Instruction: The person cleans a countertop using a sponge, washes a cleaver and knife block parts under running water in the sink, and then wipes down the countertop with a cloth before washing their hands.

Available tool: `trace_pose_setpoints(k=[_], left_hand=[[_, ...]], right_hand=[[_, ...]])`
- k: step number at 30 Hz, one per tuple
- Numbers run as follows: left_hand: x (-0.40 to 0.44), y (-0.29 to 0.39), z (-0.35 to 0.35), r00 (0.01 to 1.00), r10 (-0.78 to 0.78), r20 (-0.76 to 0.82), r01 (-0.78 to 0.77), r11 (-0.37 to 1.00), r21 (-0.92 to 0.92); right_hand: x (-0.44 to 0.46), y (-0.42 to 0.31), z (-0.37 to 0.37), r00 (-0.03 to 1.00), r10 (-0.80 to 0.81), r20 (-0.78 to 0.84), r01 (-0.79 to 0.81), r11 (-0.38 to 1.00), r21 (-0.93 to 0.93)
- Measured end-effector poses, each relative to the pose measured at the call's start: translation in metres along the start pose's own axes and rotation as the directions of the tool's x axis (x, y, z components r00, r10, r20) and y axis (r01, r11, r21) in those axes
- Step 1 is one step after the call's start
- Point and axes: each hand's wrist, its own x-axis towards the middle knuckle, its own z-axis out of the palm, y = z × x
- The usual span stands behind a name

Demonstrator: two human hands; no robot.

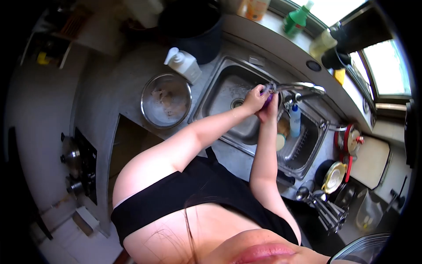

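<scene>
Over the left basin of the steel sink [206,94], my left hand [253,100] and my right hand [267,115] meet under the end of the curved tap [303,86]. Between them is a small purple thing [267,100], mostly covered by my fingers, so its kind does not show. Both hands have their fingers closed around it. The drain [237,103] lies just left of my left hand. To the right of my right wrist, a blue bottle [295,122] stands by the second basin.
A steel bowl [145,102] with pale brownish bits sits left of the sink, beside a white pump bottle [188,67] and a dark bucket [193,44]. Green spray bottle [297,20] on the windowsill. Pans [334,176] and metal utensils [323,209] crowd the right side.
</scene>
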Motion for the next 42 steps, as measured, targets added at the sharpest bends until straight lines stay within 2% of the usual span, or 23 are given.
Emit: trace_pose_setpoints(k=[1,4,8,9,10,12,13,16,17,20,21,24,25,27,28,29,30,32,33,36,37,40,42], left_hand=[[-0.009,0.012,0.000,0.999,0.046,-0.026,-0.045,0.998,0.035],[-0.004,0.011,0.004,0.981,0.052,-0.189,-0.030,0.993,0.115],[0.009,-0.002,0.002,0.974,0.072,-0.215,-0.074,0.997,-0.002],[0.014,-0.013,0.005,0.973,0.005,-0.232,-0.016,0.999,-0.045],[0.021,-0.023,0.008,0.966,-0.061,-0.250,0.040,0.995,-0.089],[0.032,-0.027,0.006,0.907,-0.419,-0.037,0.352,0.805,-0.478],[0.037,-0.029,0.004,0.832,-0.543,0.115,0.489,0.617,-0.617],[0.049,-0.038,-0.006,0.611,-0.480,0.630,0.778,0.216,-0.590],[0.047,-0.037,-0.003,0.660,-0.534,0.529,0.735,0.311,-0.603],[0.034,-0.032,0.000,0.774,-0.607,0.180,0.592,0.593,-0.545],[0.026,-0.010,-0.008,0.690,-0.704,0.171,0.702,0.590,-0.399],[0.027,-0.009,-0.029,0.518,-0.423,0.743,0.845,0.118,-0.522],[0.031,-0.016,-0.031,0.541,-0.358,0.761,0.829,0.079,-0.553],[0.031,-0.029,-0.023,0.843,-0.337,0.419,0.538,0.505,-0.675],[0.031,-0.035,-0.020,0.940,-0.253,0.227,0.340,0.682,-0.648],[0.030,-0.030,-0.024,0.958,-0.144,0.249,0.254,0.826,-0.502],[0.023,-0.022,-0.027,0.915,-0.002,0.403,0.213,0.852,-0.479],[0.013,-0.008,-0.034,0.799,0.240,0.551,-0.125,0.963,-0.239],[0.016,-0.013,-0.029,0.708,0.488,0.511,-0.511,0.853,-0.106],[-0.002,-0.012,-0.011,0.912,0.359,0.200,-0.334,0.931,-0.148],[-0.007,-0.008,-0.004,0.975,0.190,0.114,-0.161,0.961,-0.227],[-0.004,-0.011,0.005,0.979,0.164,-0.121,-0.162,0.986,0.027],[0.000,-0.009,0.007,0.984,-0.001,-0.180,-0.016,0.996,-0.089]], right_hand=[[0.029,0.011,-0.021,0.985,-0.170,0.033,0.164,0.977,0.140],[0.048,0.018,-0.018,0.975,-0.209,-0.076,0.221,0.949,0.225],[0.030,0.015,0.023,0.812,-0.500,-0.301,0.504,0.861,-0.071],[0.038,0.018,0.008,0.805,-0.548,-0.227,0.533,0.836,-0.128],[0.045,0.017,-0.008,0.689,-0.716,-0.110,0.602,0.651,-0.462],[0.038,0.009,-0.010,0.485,-0.828,0.281,0.510,0.007,-0.860],[0.036,0.010,-0.008,0.514,-0.839,0.181,0.566,0.173,-0.806],[0.011,0.000,0.017,0.484,-0.850,0.208,0.529,0.095,-0.843],[0.012,-0.001,0.013,0.460,-0.851,0.253,0.520,0.027,-0.854],[0.017,0.005,0.004,0.356,-0.927,0.115,0.558,0.112,-0.822],[0.015,0.009,-0.002,0.410,-0.899,0.155,0.598,0.136,-0.789],[0.014,0.027,-0.016,0.536,-0.826,0.176,0.766,0.388,-0.513],[0.012,0.033,-0.022,0.564,-0.813,0.146,0.747,0.427,-0.510],[0.006,0.037,-0.007,0.650,-0.736,-0.189,0.679,0.674,-0.290],[0.000,0.036,0.003,0.688,-0.643,-0.337,0.637,0.757,-0.147],[-0.011,0.028,0.017,0.817,-0.469,-0.334,0.512,0.858,0.048],[-0.008,0.023,0.004,0.961,-0.277,-0.011,0.272,0.934,0.232],[0.004,0.023,-0.008,0.988,-0.150,-0.038,0.154,0.918,0.365],[0.004,0.019,-0.005,0.996,-0.089,-0.005,0.084,0.916,0.391],[0.019,0.028,-0.005,0.966,-0.231,-0.113,0.253,0.929,0.271],[0.028,0.033,-0.007,0.925,-0.358,-0.130,0.377,0.909,0.178],[0.039,0.037,-0.008,0.730,-0.634,-0.255,0.564,0.770,-0.298],[0.049,0.035,-0.021,0.672,-0.712,-0.201,0.514,0.645,-0.566]])
